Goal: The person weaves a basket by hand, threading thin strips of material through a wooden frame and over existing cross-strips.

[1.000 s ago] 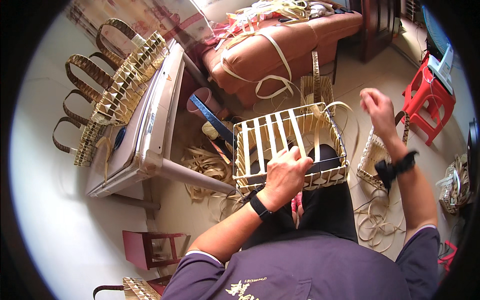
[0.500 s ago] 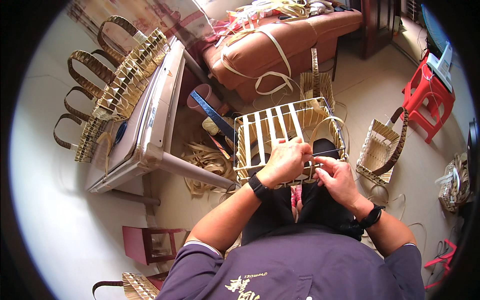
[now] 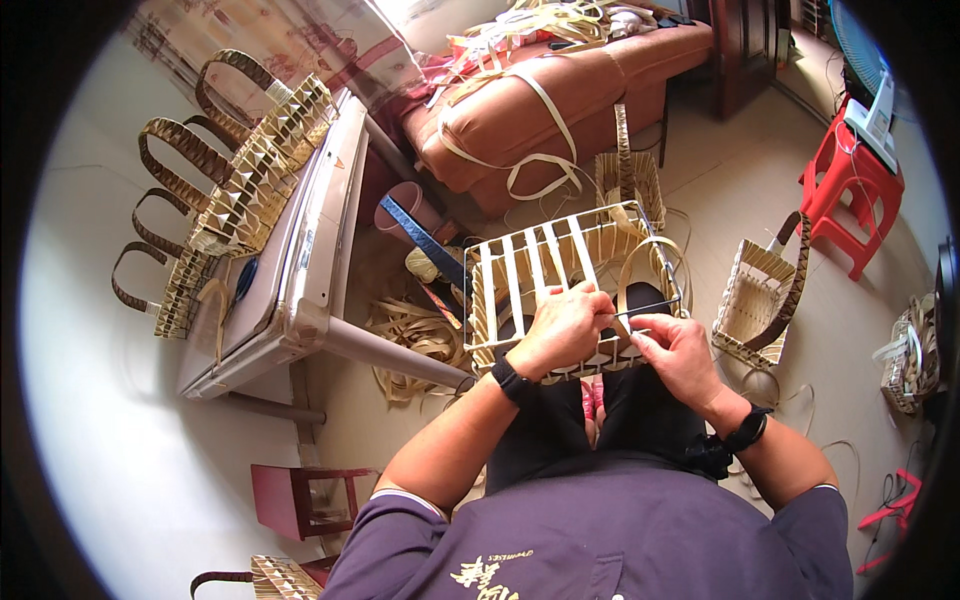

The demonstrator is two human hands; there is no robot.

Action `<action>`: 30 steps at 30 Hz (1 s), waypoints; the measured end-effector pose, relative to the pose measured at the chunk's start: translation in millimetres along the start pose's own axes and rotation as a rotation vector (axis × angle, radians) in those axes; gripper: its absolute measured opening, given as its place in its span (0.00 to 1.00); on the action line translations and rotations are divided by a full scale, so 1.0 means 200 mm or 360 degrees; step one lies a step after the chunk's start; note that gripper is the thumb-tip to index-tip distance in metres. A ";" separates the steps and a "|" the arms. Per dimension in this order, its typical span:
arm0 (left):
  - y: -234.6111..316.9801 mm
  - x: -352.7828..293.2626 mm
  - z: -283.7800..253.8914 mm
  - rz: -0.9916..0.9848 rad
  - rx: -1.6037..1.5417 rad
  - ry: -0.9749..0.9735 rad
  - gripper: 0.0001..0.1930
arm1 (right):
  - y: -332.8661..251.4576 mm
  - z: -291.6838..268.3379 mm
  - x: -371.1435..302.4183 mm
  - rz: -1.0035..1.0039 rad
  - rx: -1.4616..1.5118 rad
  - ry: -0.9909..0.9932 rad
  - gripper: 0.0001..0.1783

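A rectangular basket of pale woven strips on a dark wire frame rests on my lap. Several pale strips run across the left part of its top. My left hand is closed at the near rim, its fingers pinching around the dark wire and a pale strip. Just to the right, my right hand pinches the pale strip between thumb and forefinger, at the same rim. The fingers partly hide the strip's ends. A loose strip arches up inside the basket's right side.
Finished handled baskets line the table at left. Another basket sits on the floor at right, near a red stool. Loose strips heap beside the table leg, and more hang over the brown sofa.
My fingertips have drawn slightly apart at the near rim, the right hand shifting a little to the right. The whole view has also shifted slightly.
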State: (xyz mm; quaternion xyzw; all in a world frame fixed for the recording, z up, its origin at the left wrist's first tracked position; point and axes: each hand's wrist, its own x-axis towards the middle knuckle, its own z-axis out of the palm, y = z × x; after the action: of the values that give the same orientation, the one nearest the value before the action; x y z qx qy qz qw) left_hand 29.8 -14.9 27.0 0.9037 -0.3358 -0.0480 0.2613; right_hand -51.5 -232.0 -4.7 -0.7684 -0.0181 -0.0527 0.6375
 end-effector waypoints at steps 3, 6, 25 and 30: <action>0.01 0.00 -0.01 -0.0012 -0.0009 -0.0011 0.08 | 0.04 0.02 0.00 -0.0036 -0.0233 -0.0211 0.17; 0.01 0.00 0.00 -0.0028 0.0003 -0.0016 0.09 | 0.04 0.05 0.03 0.0236 0.0117 -0.0306 0.18; 0.05 -0.08 0.11 0.0437 -0.0079 0.0687 0.09 | -0.33 -0.51 0.23 -0.0040 0.1277 -0.0609 0.17; 0.06 -0.11 0.15 0.0437 -0.0016 0.0834 0.18 | -0.27 -0.40 0.45 0.0306 0.1510 -0.0580 0.27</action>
State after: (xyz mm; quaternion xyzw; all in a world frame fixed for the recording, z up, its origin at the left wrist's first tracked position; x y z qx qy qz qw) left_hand -1.1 -21.3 5.1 0.8300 -0.3758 0.2212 0.3477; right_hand 27.2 -304.6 71.5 -0.3896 -0.0800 0.1547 0.9044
